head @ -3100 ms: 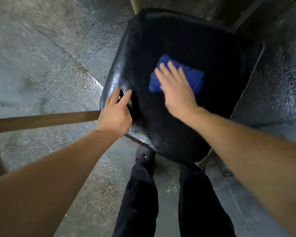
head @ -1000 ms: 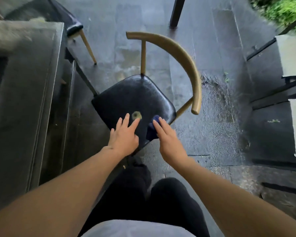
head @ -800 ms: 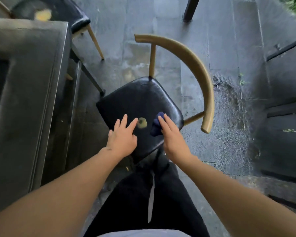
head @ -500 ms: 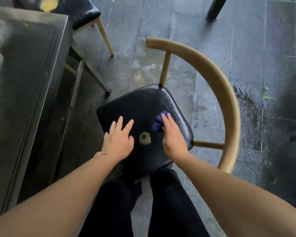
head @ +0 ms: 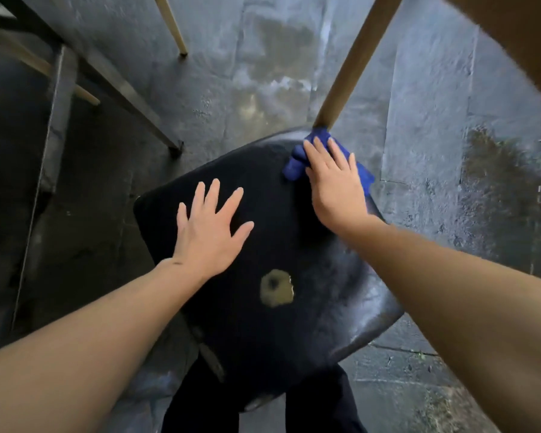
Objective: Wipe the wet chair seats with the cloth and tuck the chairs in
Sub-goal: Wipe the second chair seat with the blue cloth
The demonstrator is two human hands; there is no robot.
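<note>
A black padded chair seat (head: 294,323) fills the middle of the view, glistening wet at its right side, with a yellowish patch (head: 276,288) near its middle. My left hand (head: 208,226) lies flat on the seat with fingers spread. My right hand (head: 334,176) presses a blue cloth (head: 295,162) flat against the seat's far corner, beside the wooden backrest post (head: 353,64). Most of the cloth is hidden under the hand.
A dark table frame (head: 57,98) with metal legs stands at the left. A pale wooden leg of another chair (head: 172,26) shows at the top. The curved wooden backrest (head: 512,35) crosses the top right. Wet stone paving (head: 450,151) surrounds the chair; my dark trousers (head: 319,407) show below.
My head has come much closer to the seat. My right hand has pushed the cloth from the seat's middle to the far corner by the post. My left hand slid forward.
</note>
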